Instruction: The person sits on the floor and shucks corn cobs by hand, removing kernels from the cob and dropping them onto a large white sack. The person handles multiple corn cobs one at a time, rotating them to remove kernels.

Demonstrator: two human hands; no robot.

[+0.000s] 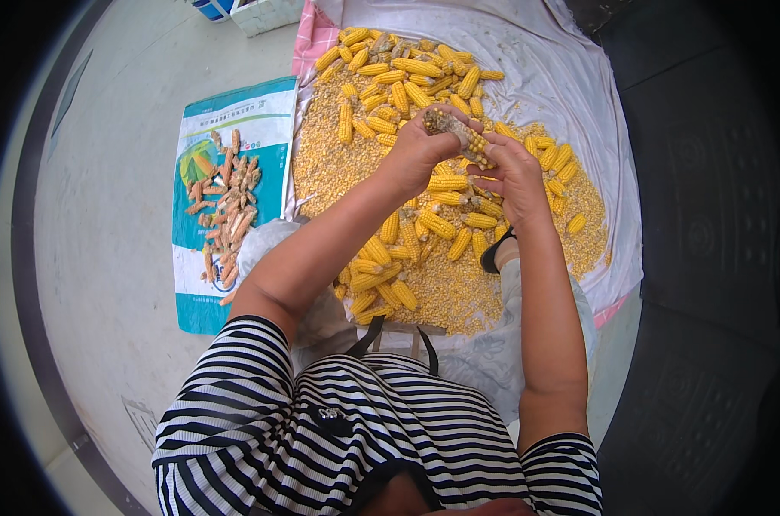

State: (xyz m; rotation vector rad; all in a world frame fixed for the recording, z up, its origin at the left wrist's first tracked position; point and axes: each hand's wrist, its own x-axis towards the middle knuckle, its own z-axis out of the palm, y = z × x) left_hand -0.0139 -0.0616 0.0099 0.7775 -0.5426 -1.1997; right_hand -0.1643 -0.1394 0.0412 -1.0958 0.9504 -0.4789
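Observation:
Both my hands hold one ear of corn (476,149) above the heap. Its husk end looks greyish and dull, with yellow kernels towards the right. My left hand (426,143) grips the upper left end, the thumb lying across the ear. The fingers of my right hand (513,173) close on its lower right end. Beneath them, loose kernels (338,161) cover a pale cloth (544,71), with many whole yellow ears (438,224) lying on top. More ears (422,66) are piled at the far end, some with greyish patches.
At the left a printed teal and white sack (193,261) lies flat with a heap of bare corncobs (235,187). A white foam box (266,16) and a blue container (213,8) stand at the far left. My sandalled foot (498,253) is among the ears.

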